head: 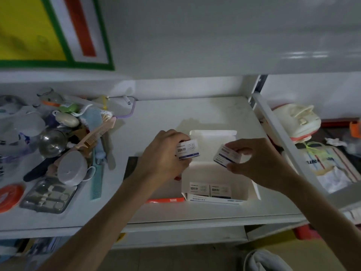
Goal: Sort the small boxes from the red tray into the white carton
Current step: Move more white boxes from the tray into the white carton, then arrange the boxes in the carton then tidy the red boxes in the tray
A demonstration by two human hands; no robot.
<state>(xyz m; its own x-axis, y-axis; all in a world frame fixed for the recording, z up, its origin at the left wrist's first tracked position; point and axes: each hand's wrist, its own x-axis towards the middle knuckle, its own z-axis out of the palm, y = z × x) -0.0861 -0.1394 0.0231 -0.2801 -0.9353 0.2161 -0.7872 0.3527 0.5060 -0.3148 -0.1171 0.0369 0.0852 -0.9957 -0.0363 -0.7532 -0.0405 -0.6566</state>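
Note:
An open white carton [252,189] stands on the white shelf, its lid flap raised at the back. Two small white-and-blue boxes [210,190] stand side by side inside it against the near wall. My left hand [162,159] grips one small box [188,149] above the carton's left edge. Over the carton's right side, my right hand [256,161] pinches another small box [226,155], tilted. The red tray [166,200] lies left of the carton, mostly hidden under my left arm; only its near rim and a dark far corner show.
Clutter fills the shelf's left: a peach comb [97,134], a teal comb [96,178], a metal ladle [51,142], a manicure kit [48,195], an orange disc [8,196]. A white shelf post [281,133] rises at the right, bags and cloth beyond it.

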